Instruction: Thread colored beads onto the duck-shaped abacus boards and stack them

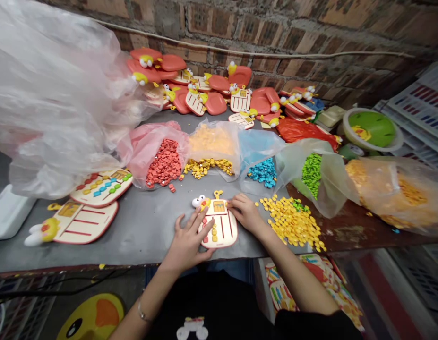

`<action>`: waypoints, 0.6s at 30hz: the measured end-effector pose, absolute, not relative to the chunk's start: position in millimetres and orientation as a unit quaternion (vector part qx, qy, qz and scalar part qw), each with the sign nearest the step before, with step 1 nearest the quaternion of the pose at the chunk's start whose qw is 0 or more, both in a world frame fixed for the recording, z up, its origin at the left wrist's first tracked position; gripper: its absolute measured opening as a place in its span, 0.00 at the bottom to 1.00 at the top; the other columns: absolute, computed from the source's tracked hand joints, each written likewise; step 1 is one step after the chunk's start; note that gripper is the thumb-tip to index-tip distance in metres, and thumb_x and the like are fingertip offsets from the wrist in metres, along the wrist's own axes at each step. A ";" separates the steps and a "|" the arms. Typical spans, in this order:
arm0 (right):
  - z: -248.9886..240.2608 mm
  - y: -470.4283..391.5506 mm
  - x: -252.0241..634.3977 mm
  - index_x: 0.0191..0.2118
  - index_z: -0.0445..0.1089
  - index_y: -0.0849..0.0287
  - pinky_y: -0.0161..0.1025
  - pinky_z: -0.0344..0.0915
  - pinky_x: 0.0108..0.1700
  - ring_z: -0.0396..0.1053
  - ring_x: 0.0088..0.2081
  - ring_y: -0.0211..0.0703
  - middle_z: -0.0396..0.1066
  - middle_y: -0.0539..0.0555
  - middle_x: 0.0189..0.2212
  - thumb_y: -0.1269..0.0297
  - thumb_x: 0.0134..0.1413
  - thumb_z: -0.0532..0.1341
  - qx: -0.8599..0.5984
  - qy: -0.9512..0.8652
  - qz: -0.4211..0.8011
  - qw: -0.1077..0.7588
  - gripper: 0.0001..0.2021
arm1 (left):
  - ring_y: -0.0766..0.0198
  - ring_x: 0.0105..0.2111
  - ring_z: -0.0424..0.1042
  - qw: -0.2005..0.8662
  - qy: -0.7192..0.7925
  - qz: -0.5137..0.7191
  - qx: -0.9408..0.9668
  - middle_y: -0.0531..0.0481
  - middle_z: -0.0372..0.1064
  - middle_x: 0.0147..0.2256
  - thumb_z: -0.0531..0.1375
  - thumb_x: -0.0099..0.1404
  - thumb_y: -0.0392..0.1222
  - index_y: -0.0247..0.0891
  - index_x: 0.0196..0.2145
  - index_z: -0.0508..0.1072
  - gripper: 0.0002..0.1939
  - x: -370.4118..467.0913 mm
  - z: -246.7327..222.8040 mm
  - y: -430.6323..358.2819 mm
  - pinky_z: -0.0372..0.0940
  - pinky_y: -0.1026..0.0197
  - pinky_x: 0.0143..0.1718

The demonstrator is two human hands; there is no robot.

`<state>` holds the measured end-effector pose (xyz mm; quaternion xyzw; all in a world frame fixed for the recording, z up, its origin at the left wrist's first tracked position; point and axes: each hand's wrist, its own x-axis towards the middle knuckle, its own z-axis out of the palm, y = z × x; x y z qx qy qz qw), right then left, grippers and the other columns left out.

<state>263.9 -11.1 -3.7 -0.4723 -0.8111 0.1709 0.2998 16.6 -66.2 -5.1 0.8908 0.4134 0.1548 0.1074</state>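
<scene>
In front of me lies a cream toy board [228, 238] with a red rim, slots, and a yellow duck head [205, 203] at its top left. Red pieces [205, 239] and yellow pieces [214, 232] sit in its two left slots; the two right slots look bare. My left hand [190, 240] spreads its fingers over the board's left side, touching it. My right hand [246, 213] has its fingertips drawn together at the upper right edge; what they pinch, if anything, is too small to make out. Loose yellow pieces [293, 224] are heaped to its right.
Behind the board stand bags of red pieces [165, 163], yellow pieces [208, 166], blue pieces [263, 172] and green pieces [311, 174]. At left lie a filled board [101, 186] and an unfilled board [87, 222]. More boards [215, 101] pile up along the brick wall.
</scene>
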 end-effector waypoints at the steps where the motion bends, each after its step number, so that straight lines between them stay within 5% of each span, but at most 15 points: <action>1: -2.6 -10.9 264.4 0.30 0.70 0.57 0.42 0.64 0.38 0.65 0.34 0.45 0.69 0.54 0.28 0.69 0.62 0.57 -0.474 -0.810 0.173 0.297 0.09 | 0.45 0.65 0.50 0.108 0.413 0.155 0.891 0.39 0.48 0.66 0.58 0.62 0.54 0.45 0.61 0.63 0.30 16.9 -4.9 -66.1 0.41 0.37 0.59; 8: 10.5 -20.4 269.0 0.33 0.72 0.57 0.42 0.65 0.39 0.65 0.36 0.46 0.70 0.56 0.31 0.66 0.65 0.54 -0.423 -0.847 0.206 0.249 0.11 | 0.45 0.64 0.51 0.104 0.413 0.161 0.890 0.40 0.50 0.66 0.59 0.61 0.54 0.46 0.60 0.65 0.30 16.3 -6.7 -65.2 0.44 0.39 0.59; 14: 5.9 -26.8 268.7 0.48 0.70 0.58 0.42 0.67 0.42 0.70 0.38 0.45 0.74 0.56 0.36 0.67 0.63 0.56 -0.432 -0.809 0.275 0.289 0.10 | 0.46 0.65 0.49 0.122 0.402 0.174 0.891 0.42 0.51 0.66 0.62 0.59 0.52 0.44 0.60 0.65 0.32 15.1 -8.1 -64.4 0.51 0.45 0.58; 18: -1.5 -23.6 261.7 0.49 0.71 0.58 0.41 0.68 0.41 0.72 0.36 0.44 0.75 0.55 0.36 0.69 0.58 0.61 -0.461 -0.771 0.308 0.313 0.13 | 0.45 0.65 0.49 0.128 0.412 0.175 0.885 0.43 0.52 0.65 0.62 0.58 0.49 0.42 0.60 0.65 0.33 15.6 -7.1 -64.6 0.55 0.47 0.57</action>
